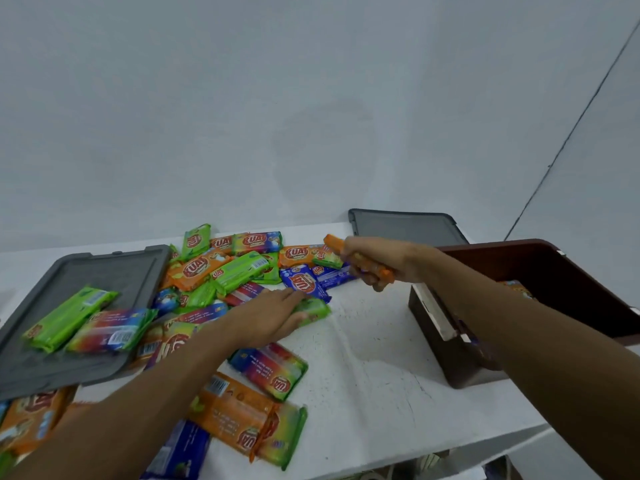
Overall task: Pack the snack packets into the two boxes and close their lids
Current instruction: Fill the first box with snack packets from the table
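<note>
- I see my right hand [374, 263] curled round an orange packet [333, 242], gripping it above the table between the pile and the brown box [540, 261].
- My left hand [273, 317] lies with straight fingers flat on a green packet [316, 311] at the near edge of the pile, gripping nothing.
- The other snack packets [221, 268] lie loose in a heap on the white table [374, 341], left of centre, and several more sit nearer me.
- The brown box stands open at the right, with 1 orange packet [517, 287] showing inside.
- A grey lid [86, 275] lies at the left with 2 packets [69, 318] on top of it.
- A second grey lid [405, 226] sits at the back, behind the box.
</note>
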A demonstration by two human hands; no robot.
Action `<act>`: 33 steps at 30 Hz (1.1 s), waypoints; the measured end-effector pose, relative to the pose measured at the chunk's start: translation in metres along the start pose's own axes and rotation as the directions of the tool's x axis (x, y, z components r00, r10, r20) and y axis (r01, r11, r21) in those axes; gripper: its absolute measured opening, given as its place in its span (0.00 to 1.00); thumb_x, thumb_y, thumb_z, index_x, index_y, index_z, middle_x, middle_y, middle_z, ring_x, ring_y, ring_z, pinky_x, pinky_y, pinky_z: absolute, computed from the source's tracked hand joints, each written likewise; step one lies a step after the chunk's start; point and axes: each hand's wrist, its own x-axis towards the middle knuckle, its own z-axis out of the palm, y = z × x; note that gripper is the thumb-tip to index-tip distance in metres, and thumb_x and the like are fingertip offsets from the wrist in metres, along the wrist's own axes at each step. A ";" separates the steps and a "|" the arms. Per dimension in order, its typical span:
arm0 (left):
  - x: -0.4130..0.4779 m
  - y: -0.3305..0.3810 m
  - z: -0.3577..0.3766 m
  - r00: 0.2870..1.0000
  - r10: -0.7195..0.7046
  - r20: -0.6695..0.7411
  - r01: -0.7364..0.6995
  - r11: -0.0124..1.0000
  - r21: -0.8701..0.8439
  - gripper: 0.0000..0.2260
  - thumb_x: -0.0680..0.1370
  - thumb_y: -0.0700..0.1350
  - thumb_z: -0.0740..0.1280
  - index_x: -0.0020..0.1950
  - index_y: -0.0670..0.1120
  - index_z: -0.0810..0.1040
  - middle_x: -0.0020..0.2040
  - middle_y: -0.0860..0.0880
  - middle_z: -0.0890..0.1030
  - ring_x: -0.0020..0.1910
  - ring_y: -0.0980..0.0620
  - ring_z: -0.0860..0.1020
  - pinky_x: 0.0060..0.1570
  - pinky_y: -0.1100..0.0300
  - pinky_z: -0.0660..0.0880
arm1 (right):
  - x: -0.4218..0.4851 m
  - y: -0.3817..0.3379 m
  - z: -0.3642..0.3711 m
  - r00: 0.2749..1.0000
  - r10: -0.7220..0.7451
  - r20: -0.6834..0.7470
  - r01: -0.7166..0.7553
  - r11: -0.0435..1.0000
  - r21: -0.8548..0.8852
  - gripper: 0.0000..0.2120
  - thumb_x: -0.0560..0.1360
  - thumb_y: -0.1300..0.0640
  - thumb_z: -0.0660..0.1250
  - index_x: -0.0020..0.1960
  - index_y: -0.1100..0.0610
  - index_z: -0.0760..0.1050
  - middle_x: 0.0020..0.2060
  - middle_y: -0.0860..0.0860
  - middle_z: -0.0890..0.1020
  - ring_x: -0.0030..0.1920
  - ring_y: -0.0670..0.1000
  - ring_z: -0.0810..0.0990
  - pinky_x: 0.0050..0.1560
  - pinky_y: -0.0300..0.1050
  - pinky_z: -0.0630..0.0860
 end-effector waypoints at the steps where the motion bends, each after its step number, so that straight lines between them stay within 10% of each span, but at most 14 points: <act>1: 0.001 0.001 -0.005 0.999 -0.036 -0.031 0.032 0.994 -0.107 0.34 0.79 0.67 0.41 0.72 0.46 0.65 0.64 0.44 0.75 0.59 0.50 0.75 0.61 0.52 0.71 | -0.005 -0.001 -0.006 1.000 0.008 0.025 -0.011 0.990 0.144 0.20 0.77 0.45 0.60 0.56 0.62 0.72 0.42 0.55 0.76 0.32 0.48 0.71 0.33 0.40 0.68; 4: 0.001 0.008 -0.027 0.983 -0.175 -0.063 0.130 0.891 -0.436 0.44 0.71 0.76 0.39 0.67 0.46 0.72 0.63 0.44 0.78 0.59 0.50 0.77 0.62 0.51 0.72 | -0.017 -0.001 -0.018 0.993 -0.036 0.114 -0.015 0.909 0.416 0.25 0.78 0.48 0.57 0.65 0.65 0.68 0.50 0.60 0.79 0.42 0.55 0.78 0.41 0.47 0.74; 9: 0.010 0.032 -0.066 0.951 -0.292 0.099 0.262 0.597 -0.758 0.29 0.78 0.63 0.54 0.76 0.52 0.62 0.76 0.52 0.63 0.73 0.50 0.64 0.69 0.49 0.61 | -0.036 0.007 -0.043 0.974 -0.154 0.167 0.026 0.805 0.592 0.25 0.79 0.49 0.55 0.67 0.68 0.67 0.59 0.67 0.78 0.51 0.61 0.80 0.50 0.53 0.78; 16: 0.044 0.082 -0.101 0.943 -0.329 0.046 0.218 0.507 -0.834 0.05 0.81 0.47 0.62 0.50 0.49 0.77 0.45 0.52 0.82 0.38 0.57 0.82 0.38 0.63 0.79 | -0.066 0.051 -0.098 0.987 -0.140 -0.077 0.159 0.837 0.524 0.18 0.79 0.56 0.61 0.64 0.67 0.70 0.54 0.66 0.81 0.46 0.59 0.84 0.45 0.53 0.82; 23: 0.092 0.150 -0.140 0.969 -0.237 -0.070 0.119 0.694 -0.710 0.10 0.82 0.48 0.61 0.57 0.42 0.75 0.53 0.38 0.81 0.49 0.43 0.83 0.53 0.44 0.78 | -0.107 0.115 -0.161 0.958 -0.127 -0.256 0.180 0.964 0.198 0.10 0.78 0.56 0.67 0.56 0.60 0.78 0.42 0.57 0.84 0.39 0.53 0.82 0.42 0.48 0.78; 28: 0.131 0.215 -0.129 0.992 -0.102 -0.067 0.032 0.747 -0.664 0.10 0.82 0.50 0.62 0.57 0.45 0.74 0.50 0.45 0.83 0.47 0.46 0.83 0.46 0.52 0.80 | -0.124 0.164 -0.201 0.971 -0.142 -0.193 0.122 0.986 -0.111 0.08 0.75 0.59 0.71 0.54 0.57 0.80 0.46 0.57 0.86 0.47 0.57 0.85 0.50 0.54 0.81; 33: 0.167 0.257 -0.091 0.983 0.035 0.178 0.025 0.947 -0.321 0.09 0.81 0.48 0.63 0.54 0.44 0.76 0.51 0.46 0.80 0.50 0.47 0.79 0.52 0.50 0.75 | -0.124 0.186 -0.206 0.994 -0.101 -0.039 0.059 0.805 -0.590 0.11 0.72 0.57 0.74 0.54 0.50 0.82 0.43 0.47 0.85 0.46 0.50 0.84 0.50 0.48 0.81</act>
